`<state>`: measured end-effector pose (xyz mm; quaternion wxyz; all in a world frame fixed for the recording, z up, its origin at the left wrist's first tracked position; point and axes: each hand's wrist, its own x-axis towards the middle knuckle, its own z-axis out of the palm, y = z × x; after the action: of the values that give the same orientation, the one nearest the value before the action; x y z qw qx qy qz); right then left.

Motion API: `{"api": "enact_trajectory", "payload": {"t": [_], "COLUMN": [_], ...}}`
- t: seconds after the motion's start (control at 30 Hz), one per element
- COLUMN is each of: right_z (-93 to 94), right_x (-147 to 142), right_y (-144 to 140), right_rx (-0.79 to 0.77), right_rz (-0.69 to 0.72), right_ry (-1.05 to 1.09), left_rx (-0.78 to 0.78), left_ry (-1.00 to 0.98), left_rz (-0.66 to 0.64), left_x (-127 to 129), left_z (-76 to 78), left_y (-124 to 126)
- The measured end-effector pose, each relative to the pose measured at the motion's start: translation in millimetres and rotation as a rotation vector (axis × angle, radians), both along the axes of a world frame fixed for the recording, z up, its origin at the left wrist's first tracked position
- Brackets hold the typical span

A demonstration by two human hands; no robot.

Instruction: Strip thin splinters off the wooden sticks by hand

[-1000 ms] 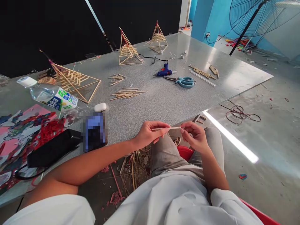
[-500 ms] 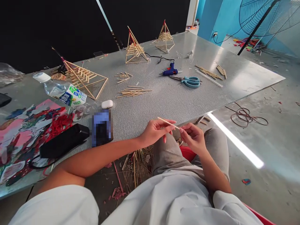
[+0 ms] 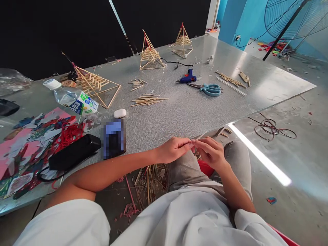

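Note:
My left hand (image 3: 175,149) and my right hand (image 3: 210,150) meet at the fingertips over my lap, by the table's front edge. Fingers of both are closed in a pinch around a thin wooden stick (image 3: 203,136); most of it is hidden, and only a pale sliver shows above the right fingers. On the table beyond lie a loose pile of similar sticks (image 3: 148,99) and a smaller pile of short ones (image 3: 137,84). Blue-handled scissors (image 3: 210,90) rest beside a blue glue gun (image 3: 188,77).
Stick pyramids (image 3: 151,56) stand at the back; a larger one (image 3: 98,85) is at left. A tilted bottle (image 3: 77,99), white case (image 3: 120,113), phone (image 3: 114,140), black pouch (image 3: 74,152) and coloured scraps (image 3: 25,147) occupy the left. More sticks (image 3: 230,79) and clear glue rods lie right.
Both hands have drawn together until their fingertips meet. The stick, plainly seen across the fingers before, is now mostly covered. The view has shifted slightly.

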<state>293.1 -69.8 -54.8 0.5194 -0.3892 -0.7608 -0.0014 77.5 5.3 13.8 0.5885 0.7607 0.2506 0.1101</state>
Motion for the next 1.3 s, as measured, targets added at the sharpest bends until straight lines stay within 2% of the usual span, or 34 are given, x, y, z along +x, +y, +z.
{"api": "enact_trajectory", "payload": {"t": [0.1,0.3,0.53,0.67,0.77,0.97,1.13,1.3], "right_z": [-3.0,-7.1,-7.2,-7.3,-9.8,-16.1,-7.7,1.8], "right_x": [4.8,8.6,7.7,6.3,6.8,9.2,4.0,-7.1], "right_y": [0.9,-2.0,-0.4,-0.9,-2.4,-5.5,-8.5,-9.4], "right_rx": [0.058,0.106,0.093,0.093,0.109,0.028,0.102,0.020], "right_rz": [-0.055,-0.092,-0.116,-0.132,-0.133,-0.126,-0.151,-0.172], "right_ry": [-0.065,-0.178,-0.127,-0.158,-0.189,-0.221,-0.234,-0.119], "left_rx": [0.032,-0.095,-0.094,-0.120,-0.080,-0.009,0.040,0.090], "left_ry": [0.019,0.070,0.098,0.063,0.062,0.084,0.067,0.052], "left_rz": [-0.023,-0.045,-0.106,-0.086,-0.080,-0.076,-0.093,-0.070], "left_x": [0.1,-0.1,-0.3,0.6,0.9,0.8,1.5,2.7], "left_z": [4.7,2.2,9.2,9.5,8.7,7.7,5.0,5.0], "left_y": [0.9,5.0,7.3,5.8,3.6,4.1,7.0,5.8]}}
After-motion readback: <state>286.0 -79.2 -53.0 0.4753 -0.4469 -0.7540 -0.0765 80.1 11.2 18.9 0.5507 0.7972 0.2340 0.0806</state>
